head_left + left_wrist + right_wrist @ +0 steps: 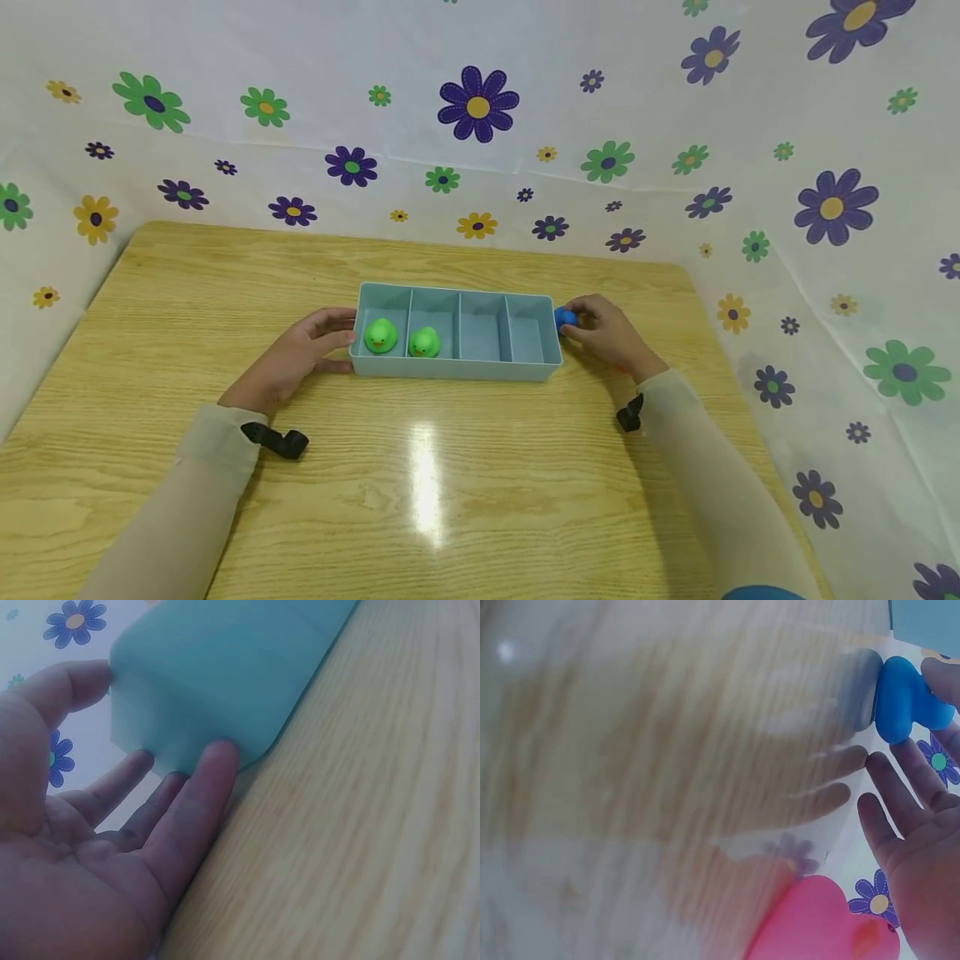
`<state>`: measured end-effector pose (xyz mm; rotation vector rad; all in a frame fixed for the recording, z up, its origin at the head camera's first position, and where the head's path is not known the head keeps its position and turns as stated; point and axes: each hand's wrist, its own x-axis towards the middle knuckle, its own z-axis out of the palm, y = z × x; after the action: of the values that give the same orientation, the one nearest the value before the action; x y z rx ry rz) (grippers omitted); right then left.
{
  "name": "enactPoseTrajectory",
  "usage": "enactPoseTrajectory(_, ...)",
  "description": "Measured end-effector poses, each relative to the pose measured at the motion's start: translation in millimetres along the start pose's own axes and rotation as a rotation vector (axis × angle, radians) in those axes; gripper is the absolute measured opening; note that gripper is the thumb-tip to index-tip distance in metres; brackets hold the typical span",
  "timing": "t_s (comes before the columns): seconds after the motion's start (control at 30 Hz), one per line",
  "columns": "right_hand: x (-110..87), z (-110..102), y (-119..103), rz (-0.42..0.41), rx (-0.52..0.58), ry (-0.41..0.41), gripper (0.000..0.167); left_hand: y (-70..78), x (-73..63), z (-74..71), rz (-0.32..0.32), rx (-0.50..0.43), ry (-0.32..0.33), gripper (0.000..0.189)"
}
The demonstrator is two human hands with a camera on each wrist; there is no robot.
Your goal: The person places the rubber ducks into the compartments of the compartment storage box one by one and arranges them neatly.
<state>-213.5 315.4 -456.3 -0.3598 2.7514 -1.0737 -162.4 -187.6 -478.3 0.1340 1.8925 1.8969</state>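
A pale blue-grey box point(450, 368) with several compartments in a row lies on the table. Two green rubber ducks point(381, 335) sit in it, one in each of the two leftmost compartments. My left hand point(306, 346) touches the box's left end, its fingertips point(219, 754) against the end wall. Just off the right end, my right hand point(606, 332) pinches a blue rubber duck point(900, 701) between thumb and fingers, low over the table. A pink rubber duck point(817, 922) with an orange beak sits near the right palm, mostly hidden by the hand in the head view.
The wooden table point(315, 500) has a glossy top that reflects light. A white cloth point(300, 50) printed with flowers hangs behind it and along both sides. Black straps with small mounts point(281, 440) are worn at both wrists.
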Motion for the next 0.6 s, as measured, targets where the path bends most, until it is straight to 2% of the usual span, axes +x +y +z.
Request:
enactPoseTrajectory(0.33,-6.3,-9,-6,0.02,-0.066,0.045,0.032,0.7,0.7,0.1,-0.023,0.003,0.004,0.062)
enactPoseTrajectory(0.6,-9.6,-18,-9,-0.006,-0.066,0.069,0.034,1.4,-0.1,-1.0,-0.023,0.005,0.006,0.061)
